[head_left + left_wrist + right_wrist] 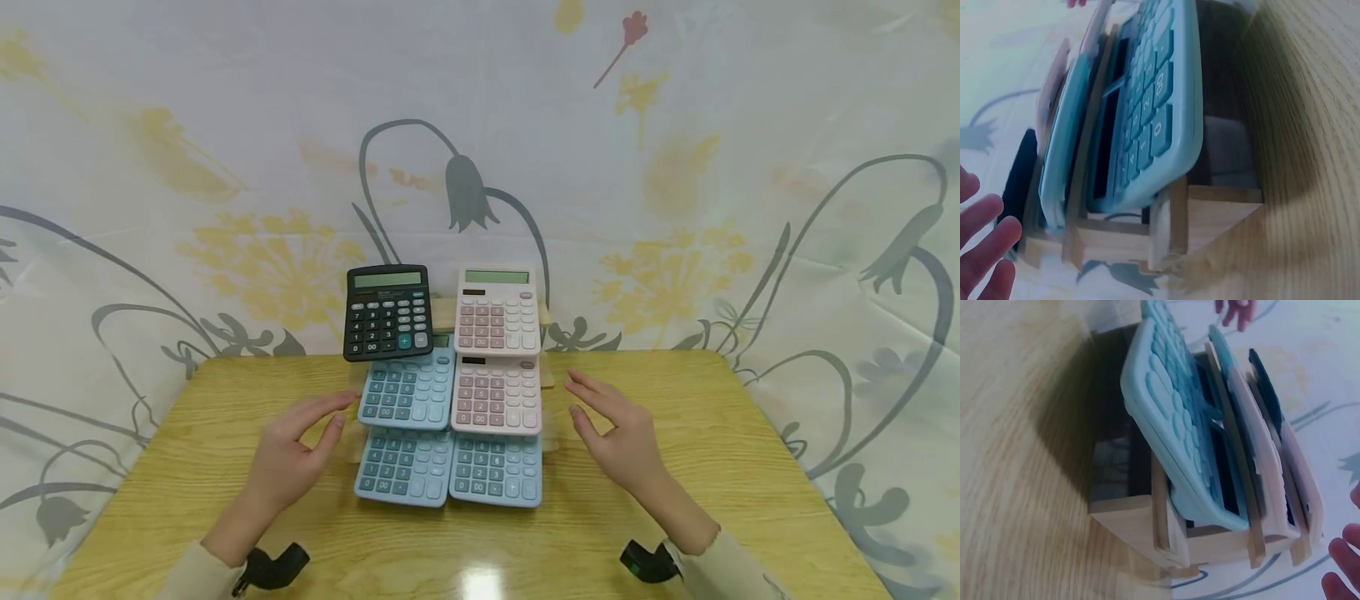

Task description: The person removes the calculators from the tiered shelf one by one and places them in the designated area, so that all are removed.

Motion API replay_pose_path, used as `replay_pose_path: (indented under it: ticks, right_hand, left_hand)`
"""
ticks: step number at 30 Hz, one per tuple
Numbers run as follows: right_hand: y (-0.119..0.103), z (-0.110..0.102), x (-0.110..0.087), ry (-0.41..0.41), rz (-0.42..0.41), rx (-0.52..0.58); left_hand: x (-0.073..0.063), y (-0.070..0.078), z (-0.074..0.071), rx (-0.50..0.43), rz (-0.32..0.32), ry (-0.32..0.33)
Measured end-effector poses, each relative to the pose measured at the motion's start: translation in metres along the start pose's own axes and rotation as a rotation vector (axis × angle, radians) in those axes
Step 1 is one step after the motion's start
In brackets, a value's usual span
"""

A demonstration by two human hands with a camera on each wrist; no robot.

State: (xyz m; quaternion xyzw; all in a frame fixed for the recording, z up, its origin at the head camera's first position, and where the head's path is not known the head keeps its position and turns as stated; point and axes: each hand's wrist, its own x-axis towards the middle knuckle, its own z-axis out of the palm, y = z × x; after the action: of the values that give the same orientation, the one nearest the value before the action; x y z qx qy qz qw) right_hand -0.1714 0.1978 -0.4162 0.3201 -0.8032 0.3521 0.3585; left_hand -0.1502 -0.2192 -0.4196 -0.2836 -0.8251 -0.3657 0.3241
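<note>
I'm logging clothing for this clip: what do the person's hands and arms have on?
Pale cream sleeves show on both sides; the left hand and right hand are ungloved. A black, curved attachment sits near each sleeve's end; the right one shows some green.

A person's left hand (291,452) and right hand (621,432) were held well apart, relaxed fingers (334,404) pointing forward and inward.

A pale, creased backdrop (720,67), perhaps fabric, printed with grey drooping bell-shaped flowers (467,190) and faded yellow blossoms (279,265), stands behind a yellow wood-grained table (727,433); a white glare (481,583) marks its surface.
</note>
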Motion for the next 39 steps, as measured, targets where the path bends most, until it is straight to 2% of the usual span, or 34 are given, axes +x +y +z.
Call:
replay_pose_path:
  ticks: [5,8,12,15,20,24,28,33,39]
  right_hand:
    - [0.009,0.0,0.001,0.04,0.02,-0.004]
    - [0.015,0.001,0.001,0.053,0.036,-0.021]
    - [0.027,0.003,0.002,0.042,0.055,-0.056]
    - [0.036,0.005,0.001,0.03,0.073,-0.069]
    - [0.047,0.003,0.0,0.057,0.12,-0.051]
    - [0.052,-0.001,0.003,0.087,0.136,-0.048]
    - [0.054,-0.002,0.004,0.093,0.165,-0.05]
    - [0.055,0.001,0.004,0.086,0.211,-0.03]
    - [0.053,0.007,0.007,0.086,0.287,0.0]
  left_hand:
    - [-0.007,-0.006,0.0,-0.018,-0.123,0.057]
    - [-0.011,-0.011,0.001,-0.038,-0.234,0.07]
    - [-0.018,-0.018,0.001,-0.084,-0.376,0.052]
    - [-0.021,-0.022,0.001,-0.139,-0.452,0.04]
    - [-0.03,-0.032,0.01,-0.279,-0.586,0.024]
    - [-0.038,-0.038,0.019,-0.325,-0.664,-0.029]
    - [-0.042,-0.041,0.025,-0.336,-0.702,-0.077]
    - [-0.045,-0.046,0.029,-0.367,-0.67,-0.09]
    - [-0.049,-0.049,0.032,-0.342,-0.663,-0.15]
